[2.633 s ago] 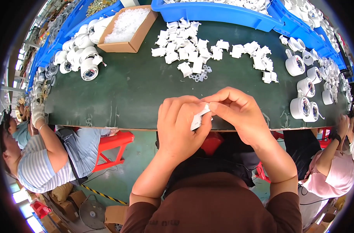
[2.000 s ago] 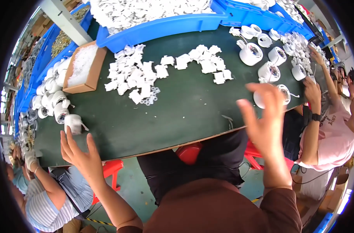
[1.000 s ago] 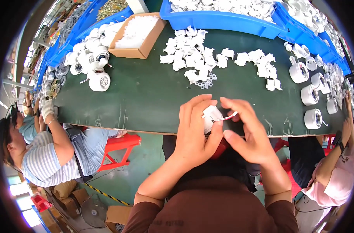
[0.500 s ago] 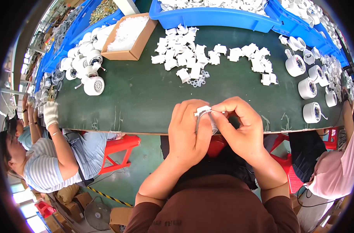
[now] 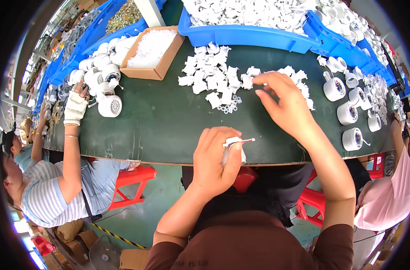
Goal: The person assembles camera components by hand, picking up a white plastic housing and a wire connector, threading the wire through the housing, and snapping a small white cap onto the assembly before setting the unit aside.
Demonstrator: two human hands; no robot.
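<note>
Fingers of the left hand wrap around a small white plastic part with a thin red-and-white wire sticking out to the right; this grip is closed on the part, held just above the near edge of the dark green surface. Farther out, the right hand reaches over the scattered pile of white plastic pieces, its fingers spread and curled, thumb and forefinger tips near a piece at the pile's right end; I cannot tell whether they pinch anything. A few small white rings lie just in front of the pile. Behind it stands a blue bin full of white pieces, and to the left an open cardboard box of tiny white parts. Round white housings sit in a group at the right. At the left, another person's gloved hand rests beside a round white housing
</note>
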